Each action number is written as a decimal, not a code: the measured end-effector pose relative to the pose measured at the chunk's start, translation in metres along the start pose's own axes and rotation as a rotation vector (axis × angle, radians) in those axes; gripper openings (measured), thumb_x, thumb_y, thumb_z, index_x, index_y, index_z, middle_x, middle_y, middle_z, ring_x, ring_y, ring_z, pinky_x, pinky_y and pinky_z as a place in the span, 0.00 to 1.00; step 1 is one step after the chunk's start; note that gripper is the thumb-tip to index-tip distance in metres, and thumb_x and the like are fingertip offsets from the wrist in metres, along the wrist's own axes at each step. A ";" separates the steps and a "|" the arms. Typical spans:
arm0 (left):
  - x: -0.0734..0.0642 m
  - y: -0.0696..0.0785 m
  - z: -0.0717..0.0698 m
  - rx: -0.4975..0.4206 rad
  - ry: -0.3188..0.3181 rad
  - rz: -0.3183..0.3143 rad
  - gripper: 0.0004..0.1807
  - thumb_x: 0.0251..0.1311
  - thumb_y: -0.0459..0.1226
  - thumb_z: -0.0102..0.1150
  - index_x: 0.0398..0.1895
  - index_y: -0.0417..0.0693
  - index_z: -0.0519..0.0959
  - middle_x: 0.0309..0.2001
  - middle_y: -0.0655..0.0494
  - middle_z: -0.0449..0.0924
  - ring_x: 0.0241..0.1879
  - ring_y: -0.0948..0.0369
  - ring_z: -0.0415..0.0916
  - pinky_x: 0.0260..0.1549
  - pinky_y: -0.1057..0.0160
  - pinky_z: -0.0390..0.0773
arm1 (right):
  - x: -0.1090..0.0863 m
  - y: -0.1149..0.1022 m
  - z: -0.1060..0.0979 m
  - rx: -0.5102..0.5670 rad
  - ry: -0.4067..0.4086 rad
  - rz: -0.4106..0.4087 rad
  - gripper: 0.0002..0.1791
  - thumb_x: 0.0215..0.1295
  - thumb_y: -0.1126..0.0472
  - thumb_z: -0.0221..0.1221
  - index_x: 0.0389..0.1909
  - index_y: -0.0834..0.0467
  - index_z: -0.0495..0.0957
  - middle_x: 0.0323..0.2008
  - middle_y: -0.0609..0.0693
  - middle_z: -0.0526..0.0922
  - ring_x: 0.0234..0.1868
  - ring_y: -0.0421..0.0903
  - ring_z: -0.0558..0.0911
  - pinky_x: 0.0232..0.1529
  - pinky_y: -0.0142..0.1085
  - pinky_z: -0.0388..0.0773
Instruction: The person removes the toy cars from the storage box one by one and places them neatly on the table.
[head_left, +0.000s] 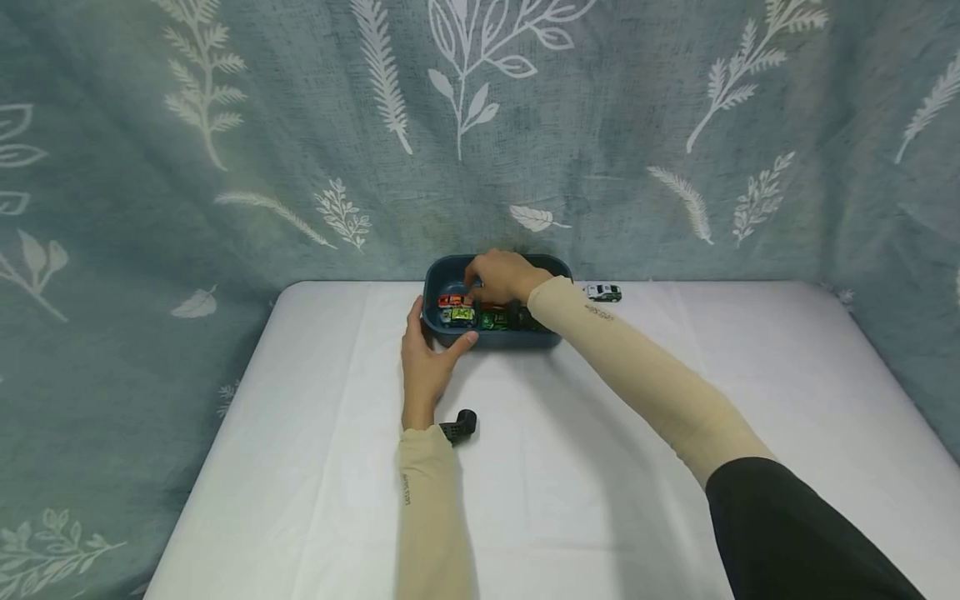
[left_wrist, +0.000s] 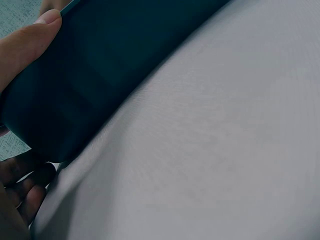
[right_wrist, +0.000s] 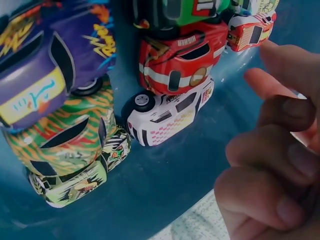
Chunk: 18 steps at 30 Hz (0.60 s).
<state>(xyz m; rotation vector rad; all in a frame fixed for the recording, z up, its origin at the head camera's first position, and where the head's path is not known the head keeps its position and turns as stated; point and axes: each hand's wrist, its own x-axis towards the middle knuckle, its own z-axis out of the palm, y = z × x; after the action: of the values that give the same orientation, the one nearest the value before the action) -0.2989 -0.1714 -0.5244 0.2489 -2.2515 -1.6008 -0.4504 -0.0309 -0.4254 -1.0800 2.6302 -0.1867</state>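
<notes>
My left hand [head_left: 426, 371] grips the near left corner of a dark blue plastic bin [head_left: 517, 340], thumb over the front rim and fingers around the side. Inside the bin, my right hand [head_left: 504, 277] reaches down with bent fingers, nothing visible between them. Its fingertips are close to an orange-red toy car [head_left: 452, 300]. In the right wrist view a purple car [right_wrist: 75, 55], a tiger-striped car [right_wrist: 70, 142], a white car [right_wrist: 172, 117] and a red car [right_wrist: 185, 57] lie crowded together. The small red-and-white car [right_wrist: 251, 32] is nearest the thumb and index finger.
A white toy car [head_left: 603, 292] stands on the white-covered table [head_left: 337, 467], right of the bin at the back edge. Directly behind hangs a grey-green leaf-patterned curtain [head_left: 600, 167]. A black wrist camera [head_left: 461, 425] juts from my left wrist.
</notes>
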 end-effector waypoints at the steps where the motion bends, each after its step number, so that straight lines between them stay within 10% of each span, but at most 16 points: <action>1: 0.000 0.000 0.000 0.002 0.002 0.000 0.58 0.44 0.61 0.75 0.78 0.68 0.52 0.73 0.56 0.62 0.73 0.57 0.56 0.71 0.51 0.56 | 0.000 0.000 0.000 0.003 0.001 -0.002 0.19 0.68 0.49 0.61 0.56 0.51 0.82 0.60 0.51 0.79 0.53 0.50 0.81 0.54 0.47 0.78; 18: -0.002 -0.001 0.004 -0.018 0.006 0.006 0.58 0.43 0.61 0.75 0.78 0.68 0.52 0.72 0.53 0.64 0.71 0.60 0.58 0.71 0.53 0.58 | 0.006 0.001 0.008 -0.069 -0.043 -0.037 0.18 0.68 0.46 0.61 0.53 0.50 0.83 0.58 0.51 0.80 0.53 0.51 0.80 0.54 0.49 0.78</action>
<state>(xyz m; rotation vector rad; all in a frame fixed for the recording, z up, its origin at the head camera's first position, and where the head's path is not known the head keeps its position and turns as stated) -0.2985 -0.1679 -0.5271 0.2416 -2.2295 -1.6146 -0.4529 -0.0350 -0.4346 -1.1420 2.5972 -0.0799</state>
